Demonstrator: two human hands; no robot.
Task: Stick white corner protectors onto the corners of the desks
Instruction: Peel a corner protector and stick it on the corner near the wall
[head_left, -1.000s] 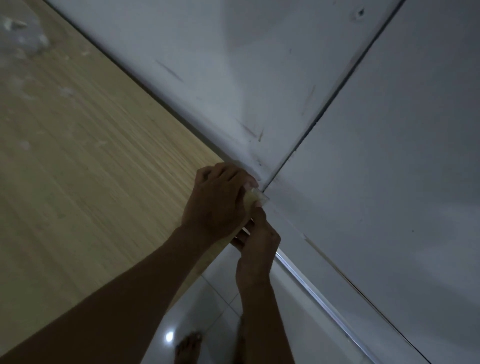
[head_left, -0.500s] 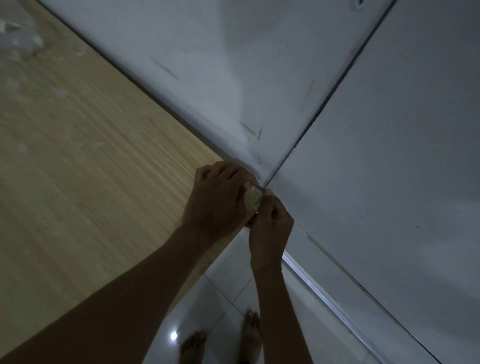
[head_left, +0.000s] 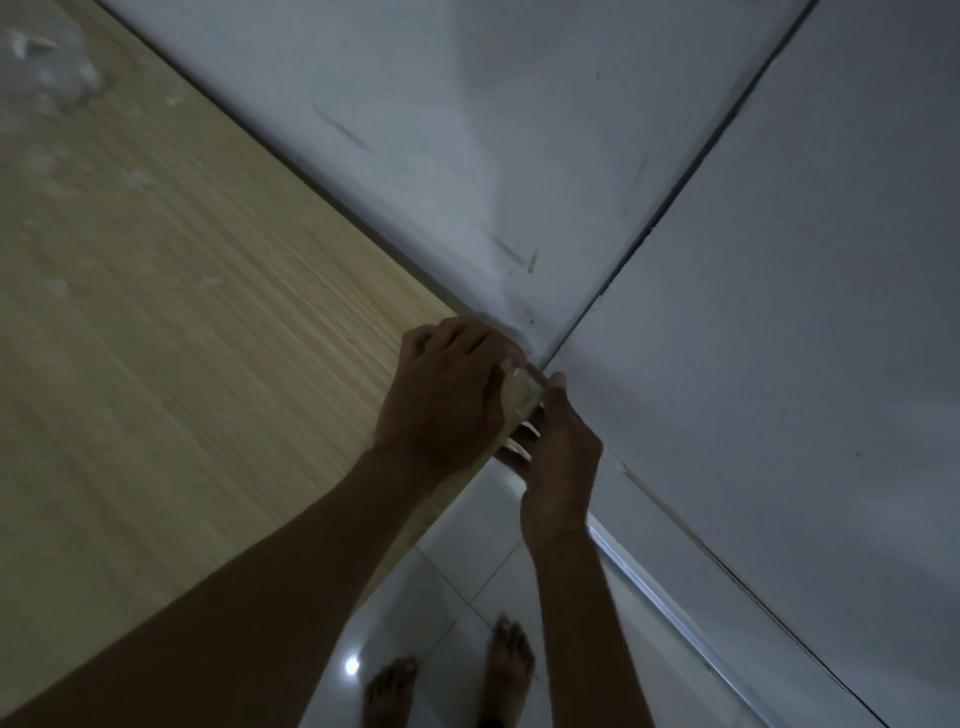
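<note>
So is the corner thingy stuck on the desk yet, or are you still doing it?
Still doing it. Both hands are on the corner protector at the corner of the wooden desk: the left hand curls over it from the desktop side, and the right hand pinches it from the wall side. Whether it is fully stuck cannot be seen. No other finished corner shows. Left: press it firm, let go.

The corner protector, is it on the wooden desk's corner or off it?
On: the pale translucent corner protector sits against the light wooden desk's corner, pinched between left hand and right hand. Whether it's stuck, cannot tell.
</note>
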